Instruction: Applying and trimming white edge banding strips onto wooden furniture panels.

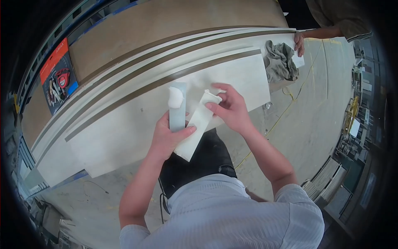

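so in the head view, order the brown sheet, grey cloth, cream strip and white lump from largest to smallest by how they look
1. Brown sheet
2. Grey cloth and cream strip: too alike to rank; the strip also looks nearer the camera
3. White lump

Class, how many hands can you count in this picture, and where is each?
3: the person's left hand, holding a blue-grey strip; the right hand, pinching the pale strip; a co-worker's hand at upper right, beside the grey cloth. Another may be hidden.
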### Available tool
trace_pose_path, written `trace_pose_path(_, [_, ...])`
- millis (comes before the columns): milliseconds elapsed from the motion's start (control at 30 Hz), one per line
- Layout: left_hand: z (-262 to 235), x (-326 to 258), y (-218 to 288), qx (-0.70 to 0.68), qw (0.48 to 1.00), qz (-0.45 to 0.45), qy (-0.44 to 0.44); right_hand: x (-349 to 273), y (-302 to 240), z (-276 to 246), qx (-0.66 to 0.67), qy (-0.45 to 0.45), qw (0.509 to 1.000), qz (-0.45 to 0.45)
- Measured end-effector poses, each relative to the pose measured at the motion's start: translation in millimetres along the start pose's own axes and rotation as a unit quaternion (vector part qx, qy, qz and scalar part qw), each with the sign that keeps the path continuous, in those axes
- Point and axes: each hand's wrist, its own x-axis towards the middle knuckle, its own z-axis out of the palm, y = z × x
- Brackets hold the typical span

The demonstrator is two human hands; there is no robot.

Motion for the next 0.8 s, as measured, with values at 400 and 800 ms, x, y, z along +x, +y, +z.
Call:
trace_pose_path(400, [184.0,66.9,29.9,-0.009,0.996,-0.042,-0.081,-17.5,-43.3,-194.3,-0.488,0.039,0.669,-0.559])
trace_pose_path(800, [312.6,124.5,24.4,0.173,0.977,0.101,-0.068,-65.8,-14.7,-244.6,0.038,0.179,0.951,-0.249])
